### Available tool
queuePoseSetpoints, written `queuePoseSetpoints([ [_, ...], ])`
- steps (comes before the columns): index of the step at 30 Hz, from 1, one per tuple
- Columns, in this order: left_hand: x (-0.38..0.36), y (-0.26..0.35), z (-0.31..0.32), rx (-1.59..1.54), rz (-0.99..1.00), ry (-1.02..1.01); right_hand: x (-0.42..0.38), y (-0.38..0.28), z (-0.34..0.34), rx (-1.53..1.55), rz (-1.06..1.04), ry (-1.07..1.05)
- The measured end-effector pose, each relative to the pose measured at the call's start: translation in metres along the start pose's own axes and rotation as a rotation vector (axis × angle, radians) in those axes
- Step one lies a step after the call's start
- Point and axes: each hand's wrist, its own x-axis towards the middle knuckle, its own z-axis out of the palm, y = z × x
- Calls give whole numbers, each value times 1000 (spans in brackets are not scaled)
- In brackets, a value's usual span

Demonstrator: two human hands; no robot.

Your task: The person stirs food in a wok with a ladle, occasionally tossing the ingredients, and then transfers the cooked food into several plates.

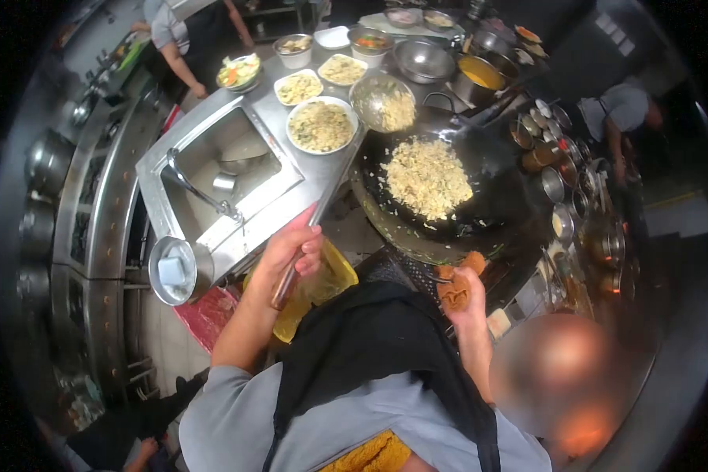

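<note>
My left hand (295,256) is closed around the handle of a long metal ladle (363,96). Its wide bowl carries some fried rice and hangs beside a white bowl (290,143) filled with more of it. Below the ladle, a heap of fried rice (426,177) lies in a large black wok (503,177). My right hand (470,299) grips a folded orange-brown cloth (454,294) at the wok's near rim. A loop of metal, seemingly the wok's handle, shows by the cloth. Two smaller white dishes (298,88) of rice stand behind the filled bowl.
To the left is a sink (283,175) with a tap; a metal pot (204,263) sits at its corner. Metal bowls (423,61) and a pot of yellow liquid (481,73) stand behind the wok. Seasoning containers (553,185) line the right. Other people work around the kitchen.
</note>
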Motion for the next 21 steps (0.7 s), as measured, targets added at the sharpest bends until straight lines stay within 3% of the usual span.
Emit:
queuePoseSetpoints([
  [5, 1, 44, -9, 112, 170, 9, 8, -4, 6, 50, -23, -62],
  [7, 13, 70, -8, 396, 297, 222, 7, -7, 12, 84, -7, -45],
  [8, 25, 78, -11, 398, 297, 223, 4, -8, 13, 85, -5, -46],
  [10, 52, 93, -25, 838, 446, 500, -3, -9, 16, 127, -8, -13],
  [11, 62, 96, -31, 840, 446, 498, -5, -6, 12, 129, -9, -12],
  [13, 84, 101, -46, 1159, 474, 731, -7, -4, 1, 155, -10, 34],
  [17, 131, 106, -107, 1295, 442, 842, 3, 6, -33, 222, -35, 25],
  [21, 142, 123, -130, 1409, 339, 871, -8, 9, -2, 160, -63, 114],
])
